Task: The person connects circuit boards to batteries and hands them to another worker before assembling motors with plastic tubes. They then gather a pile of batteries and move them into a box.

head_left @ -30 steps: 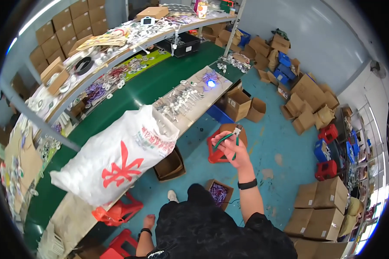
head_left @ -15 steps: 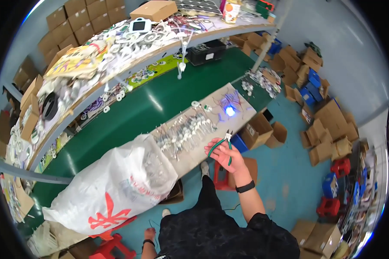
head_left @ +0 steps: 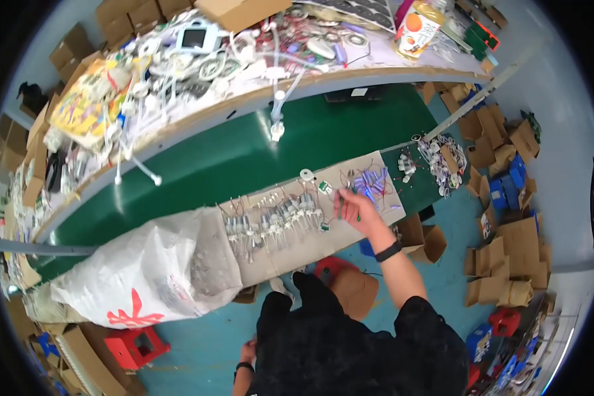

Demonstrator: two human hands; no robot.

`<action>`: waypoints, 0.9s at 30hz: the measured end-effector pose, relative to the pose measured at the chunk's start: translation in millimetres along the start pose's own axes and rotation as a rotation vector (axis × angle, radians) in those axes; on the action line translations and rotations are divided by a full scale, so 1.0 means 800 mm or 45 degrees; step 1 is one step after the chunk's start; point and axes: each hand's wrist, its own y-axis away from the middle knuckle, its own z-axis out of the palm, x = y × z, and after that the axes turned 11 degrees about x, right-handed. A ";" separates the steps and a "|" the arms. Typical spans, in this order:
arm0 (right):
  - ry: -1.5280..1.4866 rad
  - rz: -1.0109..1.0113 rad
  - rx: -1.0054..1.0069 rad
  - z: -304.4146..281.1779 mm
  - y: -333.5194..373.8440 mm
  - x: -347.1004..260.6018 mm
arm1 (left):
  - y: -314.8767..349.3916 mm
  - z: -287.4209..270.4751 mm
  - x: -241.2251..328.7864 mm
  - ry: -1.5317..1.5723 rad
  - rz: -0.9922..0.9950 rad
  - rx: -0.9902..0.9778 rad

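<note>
My right hand (head_left: 358,212) reaches over the far right of the grey board (head_left: 270,259). Its fingers are closed around the green-handled cutting pliers (head_left: 359,216), of which only a sliver of handle shows. Just beyond the fingertips lie purple cylindrical cells (head_left: 375,181) with thin red wires. A small green circuit board (head_left: 325,187) and a white ring (head_left: 307,175) are left of the hand. Further left, small motor-like parts with clear tubes (head_left: 280,223) lie in rows. My left hand (head_left: 248,350) hangs low beside my leg; its fingers are too small to read.
A big white plastic sack (head_left: 145,264) covers the board's left end. Above the green bench (head_left: 244,171) runs a cluttered shelf (head_left: 211,115) with white jointed arms hanging down. A red stool (head_left: 135,346) and cardboard boxes (head_left: 508,251) stand on the floor.
My right hand has moved from the board's front edge to above it, near the cells, and the pliers are now mostly hidden. The bright blue light among the cells no longer shows. My view has shifted.
</note>
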 end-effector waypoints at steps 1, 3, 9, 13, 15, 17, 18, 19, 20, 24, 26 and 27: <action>0.023 -0.004 0.022 0.009 0.004 -0.009 | 0.001 0.009 0.019 0.043 0.039 0.063; 0.196 -0.112 0.069 0.005 0.012 -0.035 | 0.000 0.010 0.084 0.164 -0.205 -0.138; 0.544 0.090 0.089 -0.031 -0.019 -0.113 | -0.030 0.085 0.033 0.067 0.043 0.170; 0.859 0.018 0.147 0.039 -0.031 -0.125 | -0.012 0.113 0.099 0.046 0.024 0.283; 0.880 -0.076 0.115 0.068 -0.049 -0.102 | 0.008 0.118 0.141 0.005 -0.105 0.203; 0.973 -0.058 0.215 0.045 -0.103 -0.100 | 0.008 0.159 0.163 0.170 -0.243 0.283; 0.901 0.165 -0.061 0.016 -0.151 -0.121 | 0.000 0.189 0.161 0.192 -0.199 0.295; 0.815 0.384 -0.314 -0.013 -0.193 -0.140 | -0.009 0.222 0.160 0.213 -0.143 0.297; 0.855 0.400 -0.346 -0.020 -0.220 -0.136 | -0.015 0.255 0.166 0.143 -0.193 0.287; 1.053 -0.095 0.143 0.048 -0.230 -0.037 | -0.033 0.377 0.158 0.103 -0.302 0.318; 1.042 -0.142 0.290 0.048 -0.235 -0.004 | -0.025 0.362 0.232 -0.175 -0.533 0.173; 1.119 -0.141 0.173 0.032 -0.245 -0.016 | -0.027 0.354 0.261 -0.435 -0.698 0.038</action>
